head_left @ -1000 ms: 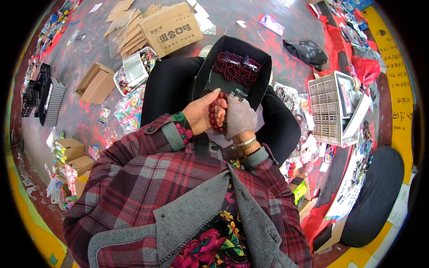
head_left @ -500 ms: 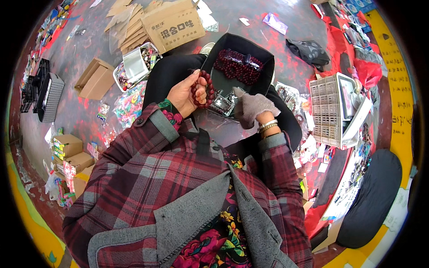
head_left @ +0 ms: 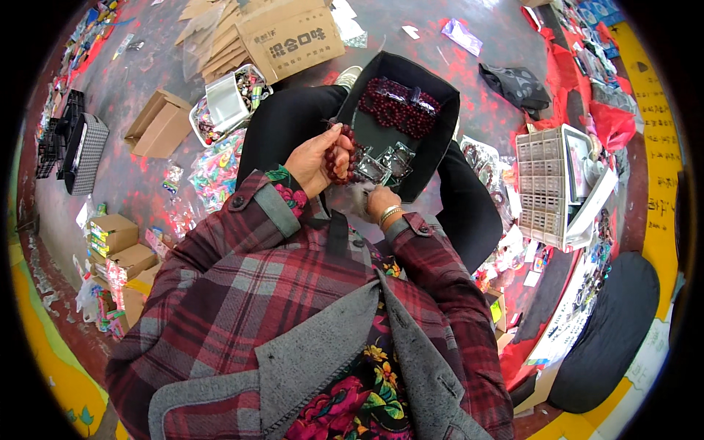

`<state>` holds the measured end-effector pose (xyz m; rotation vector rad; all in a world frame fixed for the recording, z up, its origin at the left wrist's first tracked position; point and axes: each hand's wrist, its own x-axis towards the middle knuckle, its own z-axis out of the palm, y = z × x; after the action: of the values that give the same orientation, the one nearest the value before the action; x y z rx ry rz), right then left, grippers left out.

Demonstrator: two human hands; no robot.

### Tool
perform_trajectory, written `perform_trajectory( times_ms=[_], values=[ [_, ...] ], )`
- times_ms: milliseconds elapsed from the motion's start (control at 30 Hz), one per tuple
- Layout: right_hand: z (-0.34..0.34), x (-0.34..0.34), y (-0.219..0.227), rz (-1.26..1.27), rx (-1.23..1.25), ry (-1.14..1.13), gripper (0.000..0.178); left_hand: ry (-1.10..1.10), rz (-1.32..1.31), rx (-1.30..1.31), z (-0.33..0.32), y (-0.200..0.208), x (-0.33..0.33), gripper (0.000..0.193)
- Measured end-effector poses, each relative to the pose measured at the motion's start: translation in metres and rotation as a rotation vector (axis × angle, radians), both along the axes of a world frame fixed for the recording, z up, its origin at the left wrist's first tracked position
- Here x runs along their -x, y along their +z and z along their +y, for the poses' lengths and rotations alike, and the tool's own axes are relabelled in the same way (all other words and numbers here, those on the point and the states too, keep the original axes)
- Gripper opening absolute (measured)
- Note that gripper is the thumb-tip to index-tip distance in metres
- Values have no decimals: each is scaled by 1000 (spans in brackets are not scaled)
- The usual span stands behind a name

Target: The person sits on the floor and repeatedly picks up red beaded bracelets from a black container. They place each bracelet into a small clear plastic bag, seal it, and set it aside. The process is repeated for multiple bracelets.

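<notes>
Floor (head_left: 158,66) is grey w/ red blotches, stuff scattered all round: lg brown carton (head_left: 293,44) up top, white plastic tub (head_left: 226,106) on L, pale lattice crate (head_left: 539,180) on R.

Black box (head_left: 440,150) sits open btwn the legs (head_left: 286,132), prob. so both hands reach it w/o stretching; raised walls likely stop loose bits rolling off. Far end: bundle of dk red beads (head_left: 400,110), small, round, glossy, w/ clear wrap on top. Near end: clear packets (head_left: 396,163), shiny, crinkly, squarish.

L hand (head_left: 319,161) is closed on a bead loop (head_left: 350,155) at box's near-L edge, fingers curled round the strand, prob. to keep it from slipping. Beads there look bigger, smooth, dk red. R hand (head_left: 383,202) is at box's near end, fingers closed on pale cloth (head_left: 360,195); looks soft, but blurred, so can't tell weave or folds. Can't tell if cloth touches beads.
</notes>
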<state>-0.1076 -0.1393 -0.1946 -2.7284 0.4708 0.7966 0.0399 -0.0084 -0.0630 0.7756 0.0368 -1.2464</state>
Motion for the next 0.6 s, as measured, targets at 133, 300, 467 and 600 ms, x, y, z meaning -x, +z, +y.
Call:
perform_trajectory(
  times_ms=[133,300,467,600],
  values=[
    [-11,4,-42,11,20,-42,30,-39,39,47,-1,-6,-1,36],
    [-9,3,-17,-140,56,-30,24,-19,98,50,-3,-9,-1,38],
    [-27,-10,18,-377,-665,-554,35,-96,140,96,-4,-14,1,40],
    [-7,-14,72,-229,-1848,-1099,42,-164,112,47,-6,-19,12,41]
  ],
)
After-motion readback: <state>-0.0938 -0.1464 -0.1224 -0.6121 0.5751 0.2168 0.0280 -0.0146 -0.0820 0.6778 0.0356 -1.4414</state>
